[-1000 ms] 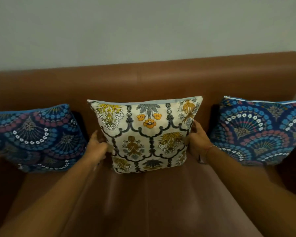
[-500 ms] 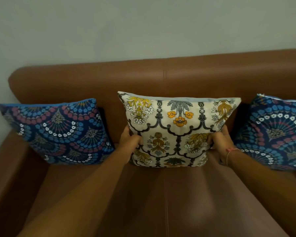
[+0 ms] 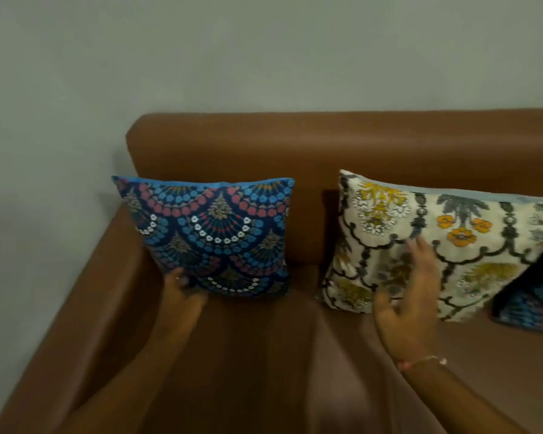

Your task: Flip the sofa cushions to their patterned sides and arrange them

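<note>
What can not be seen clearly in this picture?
- Right blue cushion: head view, mostly cut off by the right edge.
- Right hand: motion blur; contact with the white cushion unclear.
- Left hand: fingertips hidden under the left blue cushion.
- Cushion backs: hidden against the sofa.

- The sofa (image 3: pixel 358 145) looks like smooth brown leather or a leather-like cover, with a soft, low sheen along its backrest and armrest.
- The blue cushion (image 3: pixel 213 236), at the sofa's armrest end, is printed woven cloth, matt, with a plain blue fabric strip along its top edge.
- The cream cushion (image 3: pixel 470 245), just beside it toward the sofa's middle, is matt printed cloth too, slightly creased.
- The wall (image 3: pixel 264 51) behind the sofa is smooth, matt paint.
- The bracelet (image 3: pixel 427 361) looks like thin thread or cord.
</note>
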